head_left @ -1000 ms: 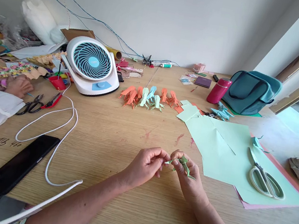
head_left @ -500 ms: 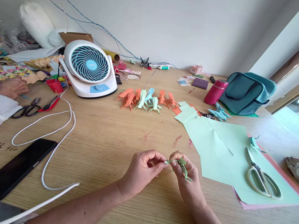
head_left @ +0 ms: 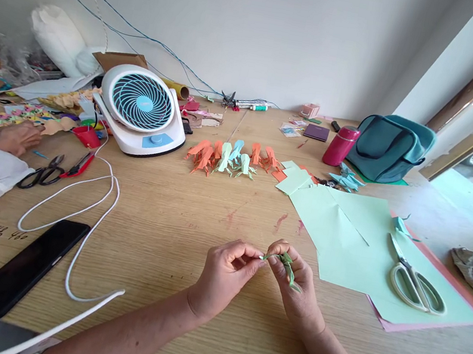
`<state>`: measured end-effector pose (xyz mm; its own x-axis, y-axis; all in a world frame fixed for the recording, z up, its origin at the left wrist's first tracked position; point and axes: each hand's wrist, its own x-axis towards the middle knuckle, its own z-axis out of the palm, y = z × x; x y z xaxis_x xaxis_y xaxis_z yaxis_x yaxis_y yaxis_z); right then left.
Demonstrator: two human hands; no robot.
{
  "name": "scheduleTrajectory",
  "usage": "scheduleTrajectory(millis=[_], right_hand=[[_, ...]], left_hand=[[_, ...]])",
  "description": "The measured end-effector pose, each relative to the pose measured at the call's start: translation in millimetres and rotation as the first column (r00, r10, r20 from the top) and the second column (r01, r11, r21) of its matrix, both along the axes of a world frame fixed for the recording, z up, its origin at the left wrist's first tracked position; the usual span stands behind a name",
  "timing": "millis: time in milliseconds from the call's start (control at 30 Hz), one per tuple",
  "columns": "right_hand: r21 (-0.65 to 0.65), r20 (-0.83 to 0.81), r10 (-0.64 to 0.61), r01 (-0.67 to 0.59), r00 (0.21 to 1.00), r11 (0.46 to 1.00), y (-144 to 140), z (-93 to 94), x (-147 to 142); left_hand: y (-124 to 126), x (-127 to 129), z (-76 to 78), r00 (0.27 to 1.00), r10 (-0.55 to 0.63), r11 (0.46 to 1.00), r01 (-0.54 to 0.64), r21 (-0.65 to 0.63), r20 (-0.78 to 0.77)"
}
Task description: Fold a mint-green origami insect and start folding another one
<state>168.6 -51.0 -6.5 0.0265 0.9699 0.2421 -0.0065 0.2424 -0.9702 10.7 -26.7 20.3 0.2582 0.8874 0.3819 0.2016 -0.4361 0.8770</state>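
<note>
A small folded green paper figure (head_left: 287, 263) with thin limbs is between my two hands, above the wooden table. My right hand (head_left: 297, 287) is closed round its body, and part of the paper hangs below the fingers. With thumb and forefinger my left hand (head_left: 224, 275) pinches a thin tip of the same figure. Behind the hands stands a row of folded paper figures in orange (head_left: 203, 156), pale green (head_left: 224, 158) and light blue. Pale green paper sheets (head_left: 345, 231) lie to the right, with white-handled scissors (head_left: 415, 285) on top.
On the left are a white fan (head_left: 142, 113), a white cable (head_left: 110, 198), a black phone (head_left: 24, 268) and black-handled scissors (head_left: 49, 173). A co-worker's hand (head_left: 16, 137) rests at the far left. A pink bottle (head_left: 341, 146) and a teal bag (head_left: 388, 151) stand at the back right.
My hands keep their grip on the green paper figure and have barely shifted; its hanging end is turned slightly. The co-worker's hand at the far left has moved a little.
</note>
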Motion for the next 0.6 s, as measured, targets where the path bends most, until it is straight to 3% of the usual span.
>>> scheduleTrajectory(millis=[167,400,600], right_hand=[[-0.001,0.000,0.007,-0.007,1.000,1.000,-1.1,1.4,0.1],[-0.034,-0.024,0.056,-0.057,0.998,0.998,0.8,1.7,1.5],[-0.056,-0.025,0.083,-0.084,0.996,0.995,1.7,0.4,1.7]], left_hand=[[0.8,-0.4,-0.9,1.000,0.008,1.000,-0.007,0.027,-0.025],[1.1,-0.4,-2.8,0.999,-0.042,0.998,0.042,-0.046,-0.010],[3.5,-2.6,-0.2,0.993,-0.089,0.995,0.093,0.048,-0.081]])
